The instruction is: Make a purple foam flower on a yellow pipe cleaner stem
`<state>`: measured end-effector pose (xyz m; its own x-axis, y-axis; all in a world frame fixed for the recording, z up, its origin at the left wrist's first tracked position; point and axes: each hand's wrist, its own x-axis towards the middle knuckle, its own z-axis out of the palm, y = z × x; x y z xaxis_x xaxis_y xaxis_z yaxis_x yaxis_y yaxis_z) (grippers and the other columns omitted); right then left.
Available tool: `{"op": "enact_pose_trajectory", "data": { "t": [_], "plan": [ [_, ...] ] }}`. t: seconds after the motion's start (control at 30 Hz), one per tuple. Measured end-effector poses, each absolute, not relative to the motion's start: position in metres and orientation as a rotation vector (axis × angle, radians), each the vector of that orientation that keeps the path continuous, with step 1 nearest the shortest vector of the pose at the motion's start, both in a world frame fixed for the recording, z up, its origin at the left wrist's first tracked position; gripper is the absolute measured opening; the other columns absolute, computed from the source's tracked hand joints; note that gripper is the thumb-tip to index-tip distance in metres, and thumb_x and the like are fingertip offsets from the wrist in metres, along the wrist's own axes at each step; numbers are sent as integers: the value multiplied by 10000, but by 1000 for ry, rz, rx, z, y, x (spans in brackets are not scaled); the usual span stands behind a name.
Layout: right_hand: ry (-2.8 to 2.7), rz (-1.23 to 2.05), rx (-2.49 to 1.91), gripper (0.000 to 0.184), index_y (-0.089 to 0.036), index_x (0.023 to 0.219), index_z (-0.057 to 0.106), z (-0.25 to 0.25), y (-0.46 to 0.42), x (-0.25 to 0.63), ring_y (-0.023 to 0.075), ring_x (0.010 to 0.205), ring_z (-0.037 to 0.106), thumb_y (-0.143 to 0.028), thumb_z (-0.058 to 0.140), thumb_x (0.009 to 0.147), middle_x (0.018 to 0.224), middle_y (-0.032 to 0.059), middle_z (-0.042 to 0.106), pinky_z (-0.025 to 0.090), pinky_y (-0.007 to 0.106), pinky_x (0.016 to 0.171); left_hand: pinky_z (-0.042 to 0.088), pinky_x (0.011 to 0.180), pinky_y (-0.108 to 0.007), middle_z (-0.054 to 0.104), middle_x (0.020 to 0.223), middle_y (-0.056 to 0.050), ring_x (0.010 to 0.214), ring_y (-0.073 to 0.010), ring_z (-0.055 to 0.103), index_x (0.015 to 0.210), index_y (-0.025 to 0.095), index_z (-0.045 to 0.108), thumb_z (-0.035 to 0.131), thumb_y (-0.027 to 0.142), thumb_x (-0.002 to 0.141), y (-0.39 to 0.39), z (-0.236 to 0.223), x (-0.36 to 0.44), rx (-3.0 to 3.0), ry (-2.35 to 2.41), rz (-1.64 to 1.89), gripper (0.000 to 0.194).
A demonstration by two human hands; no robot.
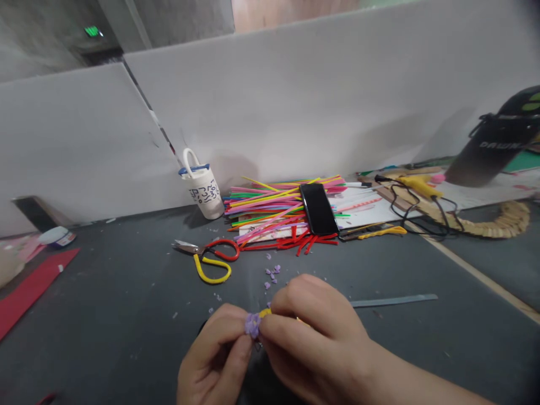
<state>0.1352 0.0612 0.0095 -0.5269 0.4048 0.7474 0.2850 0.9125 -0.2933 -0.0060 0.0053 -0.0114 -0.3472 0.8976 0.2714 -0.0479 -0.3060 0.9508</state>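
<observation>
A small purple flower-like piece [252,324] is pinched between the thumb and fingers of my left hand [217,351]. On its other side, the closed fingertips of my right hand [314,332] press against the flower's right edge. A bit of yellow material [265,313] shows just behind the flower, by the right fingers; its far end is hidden by that hand. Several tiny purple bits [273,273] lie scattered on the dark table beyond my hands. Scissors [206,260] with one red and one yellow handle rest with blades apart, farther left.
Pipe cleaners [265,205] in many colours lie at the back under a black phone [318,209]. A white cup [205,191] stands left of them. To the right are a yellow glue gun [419,185], its black cord, a dark bottle [489,146] and a translucent strip [394,301].
</observation>
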Motion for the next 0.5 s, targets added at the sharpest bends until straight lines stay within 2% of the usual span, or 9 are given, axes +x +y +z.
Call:
{"op": "enact_pose_trajectory", "data": {
  "t": [0.07,0.13,0.27,0.37,0.5],
  "plan": [
    [-2131,261,-501,110,-141,798,620,13,60,136,131,623,470,-81,528,805,702,25,596,372,266,569,444,565,-172,635,656,-3,605,-112,560,704,231,736,702,256,752,5,-14,-10,1181,1197,1700,64],
    [-2035,514,-500,146,-146,849,607,16,61,136,121,666,498,-51,565,746,739,9,586,403,246,612,419,475,-156,622,677,-4,547,-95,533,752,239,742,678,242,774,5,-19,-15,1188,1136,1635,68],
    [-1818,1126,-495,476,-151,1072,610,15,64,131,144,905,540,-32,717,623,981,35,538,443,254,802,381,395,-147,627,808,-3,484,-62,502,785,279,750,649,267,802,5,-24,-21,1095,1050,1600,103],
    [-1722,1366,-426,417,-184,1033,679,6,64,125,171,971,524,-109,785,637,995,38,510,433,296,850,428,503,-161,614,720,4,582,-93,536,745,280,762,700,297,758,7,-22,-20,1079,1044,1617,66],
    [-1661,1369,-376,275,-191,932,721,2,61,122,160,907,530,-113,765,672,926,27,533,434,305,826,456,613,-216,611,739,-17,679,-133,555,776,267,772,688,312,767,9,-18,-21,1215,960,1528,96]
  ]
}}
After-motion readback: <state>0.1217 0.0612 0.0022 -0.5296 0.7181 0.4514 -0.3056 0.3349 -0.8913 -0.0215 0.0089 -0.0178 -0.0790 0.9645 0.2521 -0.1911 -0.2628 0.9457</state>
